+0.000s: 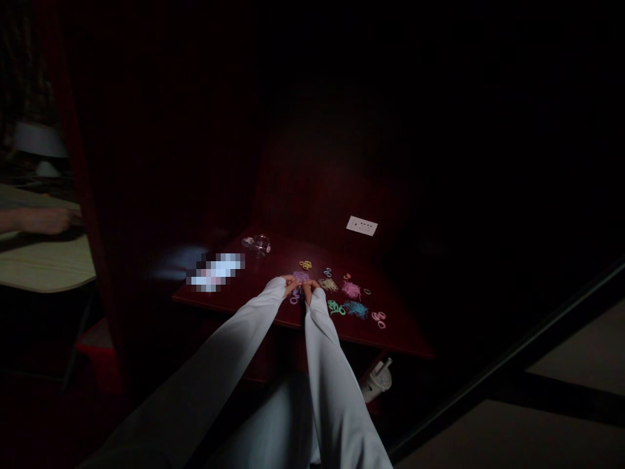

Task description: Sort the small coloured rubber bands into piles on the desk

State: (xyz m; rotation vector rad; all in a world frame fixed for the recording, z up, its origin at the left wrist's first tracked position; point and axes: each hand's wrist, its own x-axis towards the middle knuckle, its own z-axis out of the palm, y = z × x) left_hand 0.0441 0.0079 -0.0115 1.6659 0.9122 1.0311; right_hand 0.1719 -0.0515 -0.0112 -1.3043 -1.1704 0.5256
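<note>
My left hand and my right hand meet close together over the table, with fingers bent inward. Both are closed at the near edge of a loose pile of thin purple strands; the fingertips are small and partly hidden. Purple loops lie just below, between my wrists. Right of my right hand are piles of pale yellow strands, pink strands and blue strands. Small loops like hair ties lie around them: yellow loops, green loops and pink loops.
The dark red table has a bright pixelated patch at its left and a clear container behind. A socket plate is on the wall. Below sits a lidded cup. At far left, another person's hand rests over a pale table.
</note>
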